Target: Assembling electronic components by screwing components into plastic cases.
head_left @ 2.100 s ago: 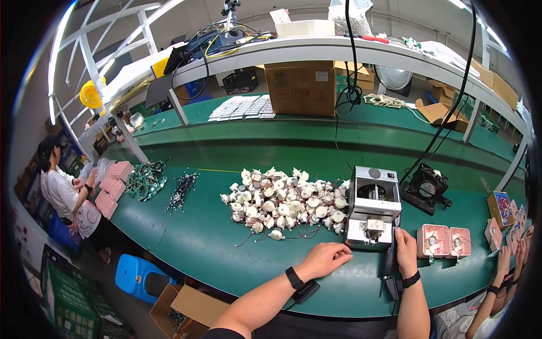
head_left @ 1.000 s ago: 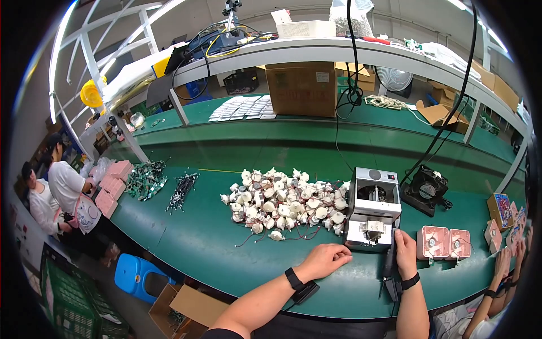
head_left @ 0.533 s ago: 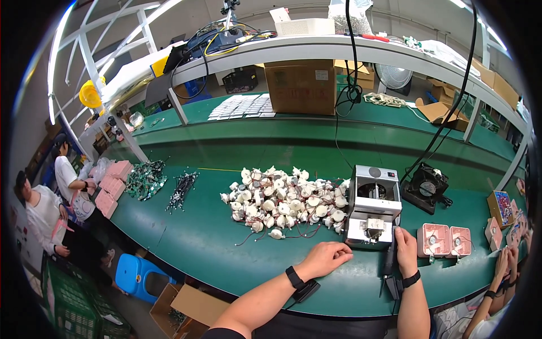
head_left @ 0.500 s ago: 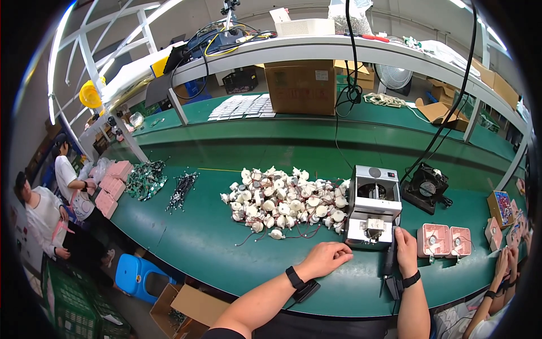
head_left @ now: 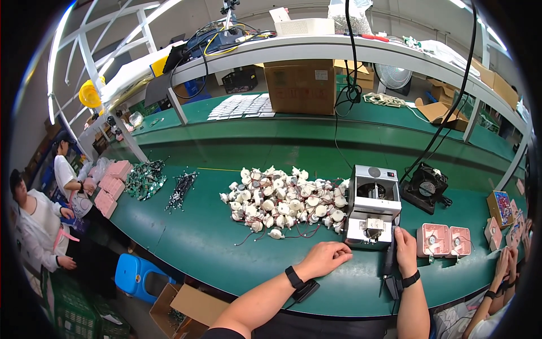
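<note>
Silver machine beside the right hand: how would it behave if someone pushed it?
The silver machine would probably feel stiff and heavy for its size, since it looks metal-cased. It might resist tipping, as it sits flat with a low front section.

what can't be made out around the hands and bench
Head view:
Left hand: palm, hidden by its back.
Right hand: palm, hidden by its back.
White parts pile: lower pieces, under upper ones.
Large cardboard box: top, behind the shelf.
Co-worker at right: head, cut off by rim.

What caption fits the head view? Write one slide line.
Left hand and right hand near a boxy machine, white parts heaped on a green bench.
</note>
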### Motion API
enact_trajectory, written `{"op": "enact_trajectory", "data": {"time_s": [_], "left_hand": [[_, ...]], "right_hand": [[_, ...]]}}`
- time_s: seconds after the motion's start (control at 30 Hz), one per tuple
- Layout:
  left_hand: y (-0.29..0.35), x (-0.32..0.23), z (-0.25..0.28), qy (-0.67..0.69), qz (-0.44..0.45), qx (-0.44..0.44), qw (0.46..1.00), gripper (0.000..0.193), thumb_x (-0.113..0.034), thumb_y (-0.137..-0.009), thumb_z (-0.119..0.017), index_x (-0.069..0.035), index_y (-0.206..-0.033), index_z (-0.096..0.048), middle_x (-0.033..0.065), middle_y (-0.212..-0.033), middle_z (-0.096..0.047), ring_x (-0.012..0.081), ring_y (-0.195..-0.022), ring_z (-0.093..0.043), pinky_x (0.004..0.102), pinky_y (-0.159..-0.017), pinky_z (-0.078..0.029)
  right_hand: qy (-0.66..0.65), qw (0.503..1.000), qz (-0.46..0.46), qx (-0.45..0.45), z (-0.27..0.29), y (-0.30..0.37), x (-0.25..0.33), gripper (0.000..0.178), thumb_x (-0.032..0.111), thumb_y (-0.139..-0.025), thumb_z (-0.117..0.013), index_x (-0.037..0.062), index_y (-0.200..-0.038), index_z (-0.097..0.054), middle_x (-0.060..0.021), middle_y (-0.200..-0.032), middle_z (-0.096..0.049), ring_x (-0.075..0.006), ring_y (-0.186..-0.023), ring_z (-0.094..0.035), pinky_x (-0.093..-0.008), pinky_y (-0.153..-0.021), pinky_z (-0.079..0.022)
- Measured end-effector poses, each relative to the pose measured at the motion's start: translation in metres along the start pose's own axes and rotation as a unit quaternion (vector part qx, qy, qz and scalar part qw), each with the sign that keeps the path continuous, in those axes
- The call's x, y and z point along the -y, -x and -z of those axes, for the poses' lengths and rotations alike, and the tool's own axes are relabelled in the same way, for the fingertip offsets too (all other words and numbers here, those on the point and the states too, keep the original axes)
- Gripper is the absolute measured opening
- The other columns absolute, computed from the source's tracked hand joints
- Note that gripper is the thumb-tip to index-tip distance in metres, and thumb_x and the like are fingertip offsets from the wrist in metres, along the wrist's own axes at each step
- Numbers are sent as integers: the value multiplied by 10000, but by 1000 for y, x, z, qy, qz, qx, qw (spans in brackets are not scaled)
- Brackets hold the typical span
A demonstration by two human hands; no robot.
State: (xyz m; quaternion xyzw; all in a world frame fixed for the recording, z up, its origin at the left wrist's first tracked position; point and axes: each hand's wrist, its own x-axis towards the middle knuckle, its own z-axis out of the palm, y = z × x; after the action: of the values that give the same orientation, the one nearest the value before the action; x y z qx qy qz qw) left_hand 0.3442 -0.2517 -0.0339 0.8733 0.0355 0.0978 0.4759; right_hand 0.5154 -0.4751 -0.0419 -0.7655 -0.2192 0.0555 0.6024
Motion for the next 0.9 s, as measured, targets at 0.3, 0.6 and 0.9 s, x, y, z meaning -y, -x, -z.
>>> {"op": "enact_trajectory", "data": {"time_s": [0.3,0.6,0.9], "left_hand": [[1,0,1,-5,-4,-2,1000,236,-263,-924,-730,-48,-1020,-742,85,-878,-747,181,-752,-707,313,-686,-556],[0,1,-1,-3,-10,-7,1000,224,-244,-924,-729,-43,-1021,-740,87,-873,-742,176,-745,-702,305,-682,-553],[0,1,-2,9,-6,-7,1000,225,-245,-924,-729,-42,-1021,-740,87,-876,-742,175,-744,-700,304,-683,-552]], "right_hand": [[10,1000,-6,-5,2,0,-1,408,315,-1046,-561,-80,-1065,-660,-78,-822,-655,-120,-790,-538,-289,-732,-461],[25,999,-40,26,6,-2,-7,416,310,-1068,-536,-77,-1128,-675,-40,-964,-696,-94,-899,-574,-254,-829,-466],[21,999,-33,30,5,-2,-6,416,312,-1070,-534,-78,-1108,-675,-30,-942,-685,-89,-877,-561,-253,-810,-461]]}}
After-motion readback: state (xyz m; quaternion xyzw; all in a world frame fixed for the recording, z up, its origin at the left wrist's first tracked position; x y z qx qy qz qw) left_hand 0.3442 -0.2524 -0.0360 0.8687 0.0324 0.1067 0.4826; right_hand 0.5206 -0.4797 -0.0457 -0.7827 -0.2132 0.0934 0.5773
